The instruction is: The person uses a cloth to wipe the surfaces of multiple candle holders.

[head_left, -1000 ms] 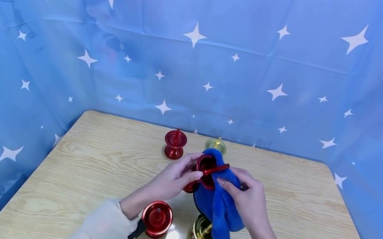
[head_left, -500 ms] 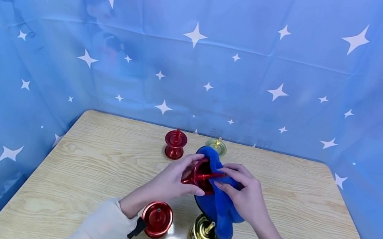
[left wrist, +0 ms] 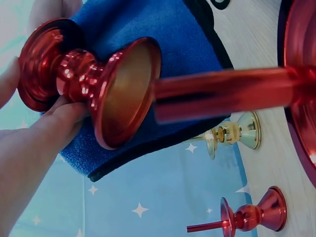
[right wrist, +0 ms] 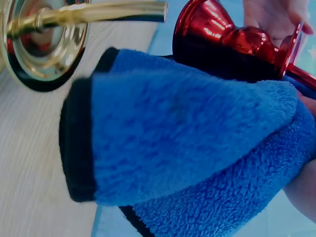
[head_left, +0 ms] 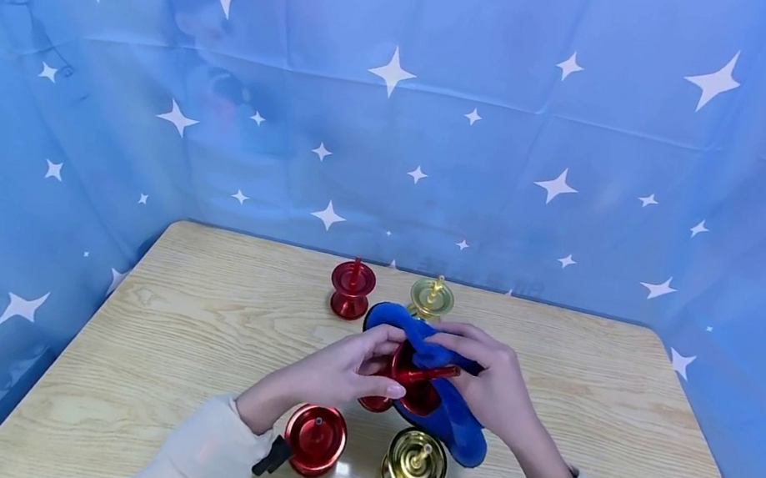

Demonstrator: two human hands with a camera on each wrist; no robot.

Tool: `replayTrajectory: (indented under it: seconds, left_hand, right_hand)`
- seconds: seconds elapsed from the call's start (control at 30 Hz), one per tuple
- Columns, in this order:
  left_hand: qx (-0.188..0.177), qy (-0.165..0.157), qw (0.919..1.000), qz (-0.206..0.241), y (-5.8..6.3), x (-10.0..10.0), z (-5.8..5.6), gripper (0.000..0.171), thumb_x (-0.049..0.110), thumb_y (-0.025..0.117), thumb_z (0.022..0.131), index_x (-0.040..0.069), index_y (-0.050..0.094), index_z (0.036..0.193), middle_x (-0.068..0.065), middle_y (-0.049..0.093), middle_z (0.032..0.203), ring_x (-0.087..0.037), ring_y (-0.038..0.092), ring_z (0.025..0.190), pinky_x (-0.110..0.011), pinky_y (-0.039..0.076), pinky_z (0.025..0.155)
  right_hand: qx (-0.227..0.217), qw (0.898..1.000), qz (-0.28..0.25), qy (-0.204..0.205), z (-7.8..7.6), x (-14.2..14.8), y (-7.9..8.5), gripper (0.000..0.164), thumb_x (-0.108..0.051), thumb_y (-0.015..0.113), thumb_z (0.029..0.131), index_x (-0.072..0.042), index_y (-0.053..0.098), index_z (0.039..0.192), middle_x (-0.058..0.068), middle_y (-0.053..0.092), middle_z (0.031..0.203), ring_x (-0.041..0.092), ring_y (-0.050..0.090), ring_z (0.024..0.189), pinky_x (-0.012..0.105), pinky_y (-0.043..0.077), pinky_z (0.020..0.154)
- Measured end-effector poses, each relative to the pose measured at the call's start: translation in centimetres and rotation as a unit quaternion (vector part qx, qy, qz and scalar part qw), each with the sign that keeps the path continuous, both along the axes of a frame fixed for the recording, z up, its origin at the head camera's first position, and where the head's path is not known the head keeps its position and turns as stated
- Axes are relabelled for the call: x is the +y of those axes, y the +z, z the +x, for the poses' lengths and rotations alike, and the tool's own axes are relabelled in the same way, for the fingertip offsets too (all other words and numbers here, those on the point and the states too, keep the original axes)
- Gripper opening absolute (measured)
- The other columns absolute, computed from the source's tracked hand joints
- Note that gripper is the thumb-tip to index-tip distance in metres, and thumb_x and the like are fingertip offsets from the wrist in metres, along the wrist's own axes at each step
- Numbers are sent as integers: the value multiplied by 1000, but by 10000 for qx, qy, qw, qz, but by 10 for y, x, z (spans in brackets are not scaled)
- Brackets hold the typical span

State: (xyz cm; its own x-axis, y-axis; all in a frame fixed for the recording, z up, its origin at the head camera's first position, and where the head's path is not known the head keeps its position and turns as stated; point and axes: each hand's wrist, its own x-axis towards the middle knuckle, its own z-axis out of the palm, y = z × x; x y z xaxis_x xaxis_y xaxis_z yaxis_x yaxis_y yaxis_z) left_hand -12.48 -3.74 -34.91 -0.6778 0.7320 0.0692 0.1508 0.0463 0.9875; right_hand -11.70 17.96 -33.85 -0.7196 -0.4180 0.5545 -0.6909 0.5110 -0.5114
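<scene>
Above the table, my left hand [head_left: 341, 372] grips a shiny red metal candle holder [head_left: 419, 397] by its body. The holder is tilted, its dish and long stem pointing right. My right hand [head_left: 493, 376] holds a blue plush cloth [head_left: 460, 434] with black edging against the dish, fingers bent over its rim. In the left wrist view, fingers and thumb lie around the narrow part of the red holder [left wrist: 76, 76], with the cloth [left wrist: 182, 49] behind it. The right wrist view has folded cloth [right wrist: 187, 128] covering much of the right hand.
A red holder [head_left: 315, 439] and a gold holder [head_left: 414, 464] stand upright near the front, below the hands. Farther back are another red holder [head_left: 351, 289] and a pale gold one [head_left: 432, 296]. A starry blue curtain [head_left: 401, 132] surrounds the wooden table [head_left: 183, 341].
The cloth's upper edge has moved left behind the held holder, and its hanging end has lifted off the front gold holder. The held holder has turned and sunk slightly; the right fingers now bend over its dish.
</scene>
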Motion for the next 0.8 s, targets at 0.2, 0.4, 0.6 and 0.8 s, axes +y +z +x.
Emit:
replayTrajectory:
  seconds: [0.2,0.4,0.6,0.8]
  left_hand:
    - [112,112,9998,-100,0,-2,-1,58,8,55,91,-8,25,138,-24,38,136,-28,36,127,-34,34,102]
    - [380,524,9979,99,-1,-2,1,53,8,56,91,-4,30,135,-20,45,131,-27,45,120,-32,40,96]
    - [153,765,9965,300,-2,-1,1,48,6,56,91,-5,33,131,-22,46,127,-30,48,116,-33,43,93]
    - [190,797,9949,581,-2,0,0,46,3,55,90,-6,35,130,-22,45,127,-30,46,118,-32,40,96]
  right_hand:
    - [-503,9984,-165,-209,3,1,-1,31,10,72,70,-6,70,97,7,65,103,26,61,96,36,51,79]
    - [-1025,9914,-215,-790,14,2,-6,27,2,75,71,-9,71,96,2,65,99,20,61,93,33,52,76]
    - [-1659,9790,-688,-961,20,0,-8,24,-5,72,76,-8,70,100,4,65,103,20,60,97,30,51,78]
    - [-2721,9487,-1255,-1011,20,4,-6,29,-18,70,80,-10,68,108,4,64,109,17,61,98,29,51,79]
